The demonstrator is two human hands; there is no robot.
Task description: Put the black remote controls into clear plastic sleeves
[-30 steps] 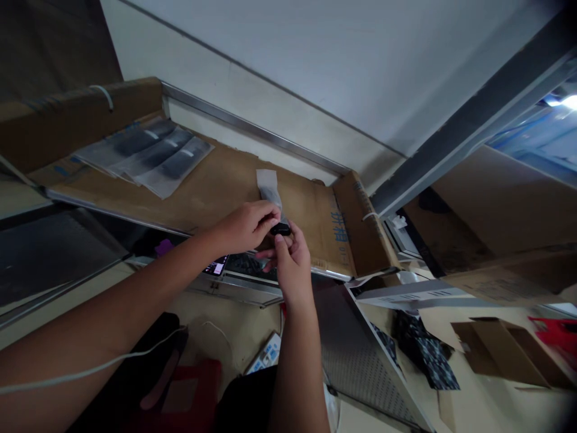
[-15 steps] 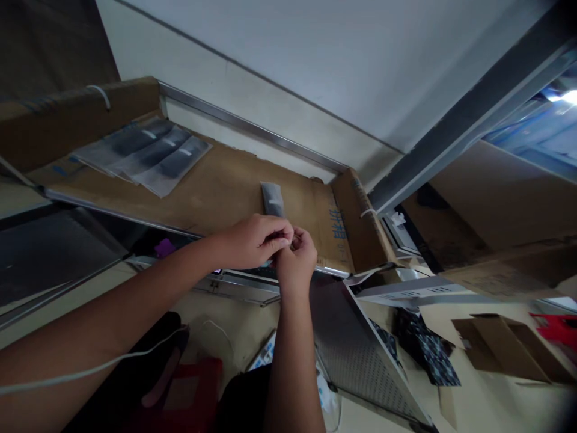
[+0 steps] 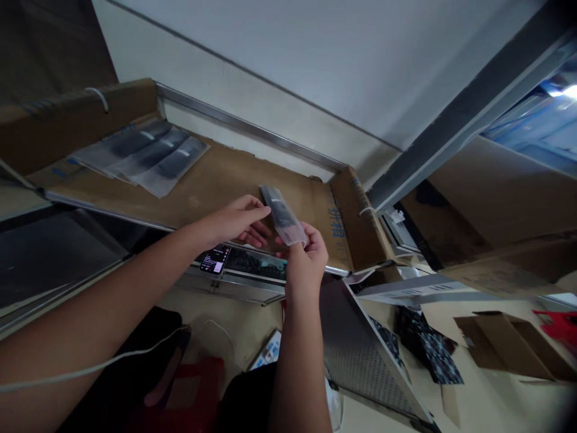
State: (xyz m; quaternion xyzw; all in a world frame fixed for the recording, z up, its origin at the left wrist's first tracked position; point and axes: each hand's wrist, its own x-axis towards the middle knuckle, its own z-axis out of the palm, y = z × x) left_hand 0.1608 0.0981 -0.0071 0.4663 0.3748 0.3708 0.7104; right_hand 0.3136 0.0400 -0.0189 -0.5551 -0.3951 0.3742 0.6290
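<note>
- Since half a second ago, both hands have parted: they were pinched together over a small pouch, and now the left hand (image 3: 238, 219) has let go and opened.
- Right hand (image 3: 308, 257) pinches the lower end of a small clear plastic pouch (image 3: 283, 214) with something dark inside, thumb and fingers closed on it.
- Pouch tilts up and away from the right hand, above the near edge of the cardboard-lined shelf (image 3: 216, 186).
- Left hand is empty, fingers stretched out flat, fingertips just beside the pouch's upper end; whether they touch it cannot be told.
- Three similar flat pouches (image 3: 144, 153) lie overlapping at the shelf's far left corner, well apart from the hands.
- Phone (image 3: 214, 260) with a lit screen sits below the shelf's near edge, under the left hand.
</note>
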